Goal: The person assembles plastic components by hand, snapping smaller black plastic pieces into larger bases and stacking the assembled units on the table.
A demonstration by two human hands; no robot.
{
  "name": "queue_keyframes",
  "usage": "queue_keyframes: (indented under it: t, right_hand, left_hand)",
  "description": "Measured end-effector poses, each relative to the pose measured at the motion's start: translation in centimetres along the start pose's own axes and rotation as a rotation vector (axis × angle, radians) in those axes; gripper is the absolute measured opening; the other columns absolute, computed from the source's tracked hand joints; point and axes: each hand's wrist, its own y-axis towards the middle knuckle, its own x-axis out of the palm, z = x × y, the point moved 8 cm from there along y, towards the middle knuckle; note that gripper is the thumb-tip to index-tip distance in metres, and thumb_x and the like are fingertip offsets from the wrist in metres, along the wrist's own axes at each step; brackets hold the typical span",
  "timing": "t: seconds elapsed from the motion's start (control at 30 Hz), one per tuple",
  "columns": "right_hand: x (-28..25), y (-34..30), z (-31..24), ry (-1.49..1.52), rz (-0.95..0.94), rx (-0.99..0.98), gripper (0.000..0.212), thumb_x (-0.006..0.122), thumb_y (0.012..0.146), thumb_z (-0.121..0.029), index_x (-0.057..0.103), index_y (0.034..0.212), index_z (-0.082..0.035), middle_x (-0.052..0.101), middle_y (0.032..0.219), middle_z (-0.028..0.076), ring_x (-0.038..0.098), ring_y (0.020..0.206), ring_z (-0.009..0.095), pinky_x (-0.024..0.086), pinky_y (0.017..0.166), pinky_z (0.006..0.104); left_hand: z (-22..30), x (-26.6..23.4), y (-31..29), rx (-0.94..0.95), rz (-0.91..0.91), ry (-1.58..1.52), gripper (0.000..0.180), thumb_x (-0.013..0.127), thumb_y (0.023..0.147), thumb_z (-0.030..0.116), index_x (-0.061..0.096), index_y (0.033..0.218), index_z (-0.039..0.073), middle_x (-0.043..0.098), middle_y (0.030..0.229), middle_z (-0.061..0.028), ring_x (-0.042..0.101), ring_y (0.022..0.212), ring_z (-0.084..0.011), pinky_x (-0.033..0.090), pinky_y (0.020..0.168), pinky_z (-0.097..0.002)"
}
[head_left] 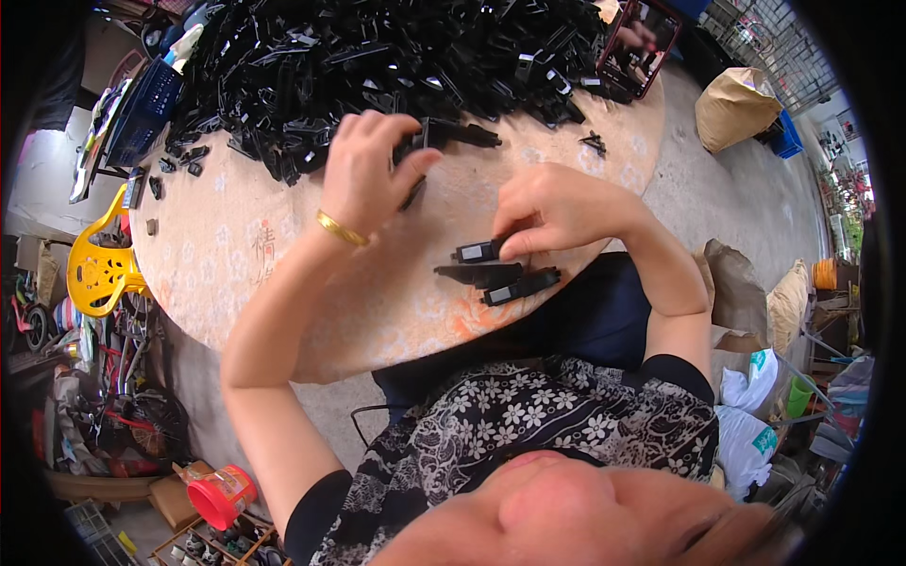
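My left hand [363,170], with a gold bangle on the wrist, is closed around a long black plastic part [453,134] at the edge of a big pile of black plastic parts [377,57]. My right hand [552,212] pinches a small black plastic piece [477,251] with its fingertips, just above the round table [245,245]. Two more black pieces [500,280] lie side by side on the patterned tabletop right below that hand, near the table's front edge.
A phone in a dark red case [642,42] stands at the table's far right. A blue basket [146,108] and a yellow chair [99,264] are at the left, a red container [222,495] on the floor, and a brown sack [736,108] and bags at the right.
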Motion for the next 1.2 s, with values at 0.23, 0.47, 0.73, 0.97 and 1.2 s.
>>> queue_keyframes:
  t: [0.23, 0.47, 0.73, 0.97, 1.2]
  right_hand:
    - [-2.9, 1.6, -1.1, -0.363, 0.73, -0.16, 0.034, 0.069, 0.077, -0.015, 0.061, 0.108, -0.002, 0.06, 0.104, 0.011, 0.058, 0.097, 0.028, 0.048, 0.081, 0.0358]
    - [-0.9, 5.4, -3.9, -0.583, 0.574, -0.199, 0.031, 0.062, 0.079, -0.014, 0.06, 0.108, -0.003, 0.058, 0.098, 0.008, 0.057, 0.088, 0.023, 0.049, 0.077, 0.0346]
    - [-2.2, 4.2, 0.3, -0.54, 0.546, -0.009, 0.027, 0.068, 0.075, -0.016, 0.063, 0.099, -0.005, 0.061, 0.093, 0.008, 0.059, 0.089, 0.027, 0.05, 0.077, 0.0379]
    - [-4.8, -0.4, 3.2, -0.076, 0.433, 0.178, 0.027, 0.065, 0.081, -0.013, 0.062, 0.106, -0.003, 0.067, 0.079, 0.011, 0.064, 0.073, 0.025, 0.049, 0.07, 0.0358]
    - [-3.9, -0.8, 4.5, 0.008, 0.353, 0.17, 0.029, 0.065, 0.084, -0.021, 0.061, 0.106, -0.003, 0.065, 0.079, 0.011, 0.063, 0.073, 0.027, 0.048, 0.068, 0.0374]
  left_hand:
    - [-1.8, 0.4, 0.7, -0.072, 0.106, 0.022, 0.044, 0.072, 0.078, 0.018, 0.057, 0.116, 0.004, 0.062, 0.083, -0.0129, 0.055, 0.082, -0.0303, 0.046, 0.078, -0.0385]
    - [-4.8, -1.0, 0.0, -0.344, 0.323, -0.397, 0.041, 0.068, 0.085, 0.013, 0.054, 0.123, 0.007, 0.061, 0.079, -0.0048, 0.055, 0.064, -0.0103, 0.048, 0.06, -0.0249]
    - [-1.3, -1.6, -0.6, -0.341, 0.09, -0.943, 0.03, 0.057, 0.089, 0.004, 0.056, 0.118, 0.002, 0.058, 0.092, -0.0016, 0.055, 0.077, -0.0056, 0.047, 0.067, -0.0195]
    - [1.6, 3.5, -2.9, -0.324, -0.428, -0.727, 0.022, 0.06, 0.088, 0.012, 0.061, 0.108, 0.003, 0.065, 0.088, -0.0108, 0.061, 0.073, -0.0162, 0.049, 0.067, -0.029]
    - [3.0, 2.4, -2.5, -0.139, -0.288, -0.308, 0.022, 0.064, 0.085, 0.014, 0.063, 0.104, 0.005, 0.059, 0.094, -0.0146, 0.062, 0.083, -0.0349, 0.05, 0.074, -0.0408]
